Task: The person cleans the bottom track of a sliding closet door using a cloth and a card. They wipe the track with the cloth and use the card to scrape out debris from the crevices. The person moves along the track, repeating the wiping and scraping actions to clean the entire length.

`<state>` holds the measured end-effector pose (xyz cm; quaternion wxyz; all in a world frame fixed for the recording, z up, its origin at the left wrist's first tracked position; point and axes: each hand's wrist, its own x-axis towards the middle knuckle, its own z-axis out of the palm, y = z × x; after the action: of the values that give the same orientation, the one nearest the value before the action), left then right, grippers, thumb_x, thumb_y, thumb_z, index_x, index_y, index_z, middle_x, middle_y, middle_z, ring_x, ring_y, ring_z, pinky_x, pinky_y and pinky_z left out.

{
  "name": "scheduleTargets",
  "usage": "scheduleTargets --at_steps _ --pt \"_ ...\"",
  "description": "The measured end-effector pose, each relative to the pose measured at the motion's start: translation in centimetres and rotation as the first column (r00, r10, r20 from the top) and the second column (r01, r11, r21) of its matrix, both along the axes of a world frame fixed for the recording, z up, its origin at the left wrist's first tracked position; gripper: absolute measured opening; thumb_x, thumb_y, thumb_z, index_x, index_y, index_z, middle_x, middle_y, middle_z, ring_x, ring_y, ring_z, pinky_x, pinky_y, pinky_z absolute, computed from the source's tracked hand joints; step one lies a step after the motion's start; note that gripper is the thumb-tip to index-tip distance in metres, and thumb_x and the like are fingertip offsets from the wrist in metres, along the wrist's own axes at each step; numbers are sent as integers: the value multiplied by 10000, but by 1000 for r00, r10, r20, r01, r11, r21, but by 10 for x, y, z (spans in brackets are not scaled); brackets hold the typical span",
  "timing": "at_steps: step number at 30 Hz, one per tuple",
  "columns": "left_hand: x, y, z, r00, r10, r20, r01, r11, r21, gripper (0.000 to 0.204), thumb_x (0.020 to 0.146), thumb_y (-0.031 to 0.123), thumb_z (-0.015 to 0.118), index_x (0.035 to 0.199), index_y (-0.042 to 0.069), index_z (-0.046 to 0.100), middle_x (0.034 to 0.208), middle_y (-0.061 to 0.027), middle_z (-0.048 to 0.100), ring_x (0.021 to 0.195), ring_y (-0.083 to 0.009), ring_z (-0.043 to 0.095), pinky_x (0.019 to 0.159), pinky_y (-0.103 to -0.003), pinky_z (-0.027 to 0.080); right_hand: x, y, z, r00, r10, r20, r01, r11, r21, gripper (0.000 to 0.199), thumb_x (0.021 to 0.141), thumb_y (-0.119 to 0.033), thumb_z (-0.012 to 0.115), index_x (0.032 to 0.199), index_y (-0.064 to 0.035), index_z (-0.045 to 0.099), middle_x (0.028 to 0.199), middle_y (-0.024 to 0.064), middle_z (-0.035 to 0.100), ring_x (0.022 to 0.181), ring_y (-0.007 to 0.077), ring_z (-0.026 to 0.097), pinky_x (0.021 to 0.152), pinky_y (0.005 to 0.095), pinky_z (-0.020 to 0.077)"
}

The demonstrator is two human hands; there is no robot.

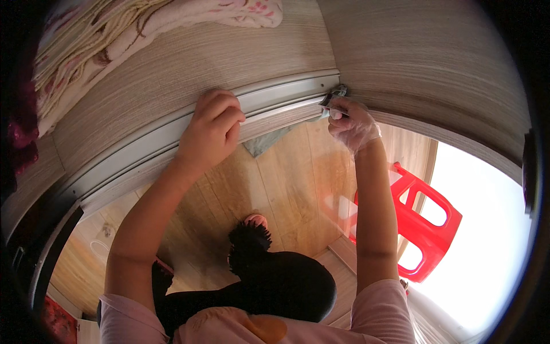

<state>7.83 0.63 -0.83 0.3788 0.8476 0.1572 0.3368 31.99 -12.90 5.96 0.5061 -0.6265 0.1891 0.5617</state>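
Observation:
A pale metal sliding-door track [275, 94] runs along the front edge of a wood-grain cabinet floor. My left hand [213, 123] rests on the track near its middle, fingers curled in, with nothing seen in them. At the track's right end, my right hand [352, 123] wears a thin clear plastic glove. It pinches a small dark flat piece [327, 102], whose exact kind I cannot make out. Crumpled dark grey material [342, 90] shows just beyond it in the corner. Below the track's front edge hangs a grey-green cloth [268, 141], partly hidden by the edge.
Folded patterned blankets [132, 34] lie in the cabinet at the far left. The cabinet's wood-grain side panel [429, 69] rises at the right. A red plastic stool [432, 229] stands right of my forearm, by a bright area. Wood-plank floor [292, 183] lies below, under my bent legs.

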Motion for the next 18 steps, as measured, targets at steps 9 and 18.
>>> scheduleTargets --at_steps 9,18 --pt "1 0 2 1000 -14 -15 14 1000 11 136 669 -80 552 722 39 515 842 -75 520 889 -258 534 796 -363 429 -3 -1 -26 961 -141 237 146 989 -4 99 854 -85 418 771 -49 459 571 55 425 396 110 331 360 217 276" --pt "0 0 -1 1000 -9 -9 9 1000 -8 130 673 -82 544 724 32 511 832 -77 518 881 -264 533 790 -361 427 14 -2 -20 973 -214 -82 215 977 1 109 846 -80 415 744 -50 436 597 82 441 425 125 356 369 249 273"
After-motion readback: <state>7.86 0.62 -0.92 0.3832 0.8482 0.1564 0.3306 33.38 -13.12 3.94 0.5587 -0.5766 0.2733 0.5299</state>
